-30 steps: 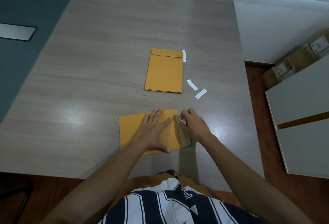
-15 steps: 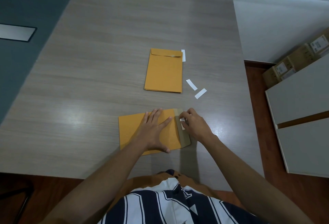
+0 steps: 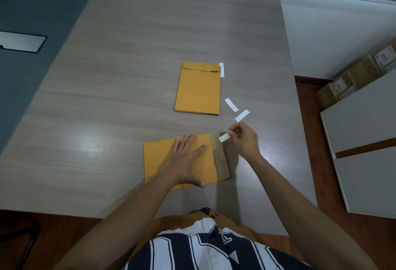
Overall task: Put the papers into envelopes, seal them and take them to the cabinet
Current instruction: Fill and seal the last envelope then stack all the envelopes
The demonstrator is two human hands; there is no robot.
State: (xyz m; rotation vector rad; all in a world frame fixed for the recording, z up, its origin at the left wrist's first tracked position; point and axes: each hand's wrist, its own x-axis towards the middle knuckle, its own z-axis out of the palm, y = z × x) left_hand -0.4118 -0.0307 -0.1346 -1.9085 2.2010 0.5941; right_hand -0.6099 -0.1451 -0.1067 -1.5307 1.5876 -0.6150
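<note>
Head view, looking down on a grey wood-grain worktop [image 3: 107,119]. Near the front edge lies a yellow envelope [image 3: 162,160] set crosswise, its brownish flap [image 3: 221,158] opened out toward 3 o'clock. The left hand [image 3: 186,158] rests flat on the envelope body, fingers straight and slightly spread, holding nothing. The right hand [image 3: 244,139], just beside the flap's far end, has its fingers curled, thumb and forefinger pinching one end of a white strip [image 3: 224,137], which is raised over the flap's far corner. At 12 o'clock from the envelope, well apart, sits a stack of envelopes [image 3: 198,88], lengthwise, the top one with its flap folded down. A white strip by the stack [image 3: 221,69] lies beside its far right corner; two loose white strips [image 3: 236,110] lie between the stack and the right hand. At 3 o'clock, off the worktop, stand a pale cabinet [image 3: 364,141] and cardboard boxes [image 3: 355,76] on a wooden floor.
</note>
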